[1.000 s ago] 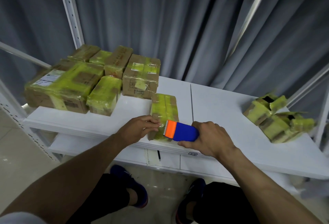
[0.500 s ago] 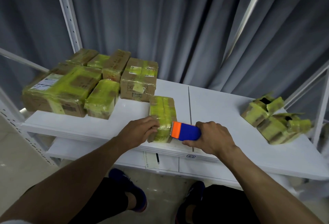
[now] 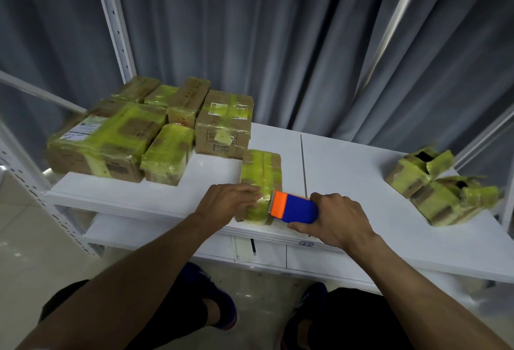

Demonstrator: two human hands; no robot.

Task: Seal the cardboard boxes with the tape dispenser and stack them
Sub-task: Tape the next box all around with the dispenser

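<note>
Left hand [image 3: 230, 205] lies spread on the taped cardboard box [image 3: 261, 183]; right hand [image 3: 336, 221] grips the tape dispenser [image 3: 293, 208] against it on the desk [image 3: 361, 183].

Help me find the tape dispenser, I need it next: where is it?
In the head view, the blue-and-orange tape dispenser is in the right hand at the table's near edge, its orange end against the small taped box.

At frame centre, the left hand [image 3: 228, 205] presses a tape-wrapped box [image 3: 261, 180] on the white table [image 3: 347, 171]; the right hand [image 3: 336, 221] grips the blue-orange tape dispenser [image 3: 293, 208], apparently touching the box's near end.
</note>
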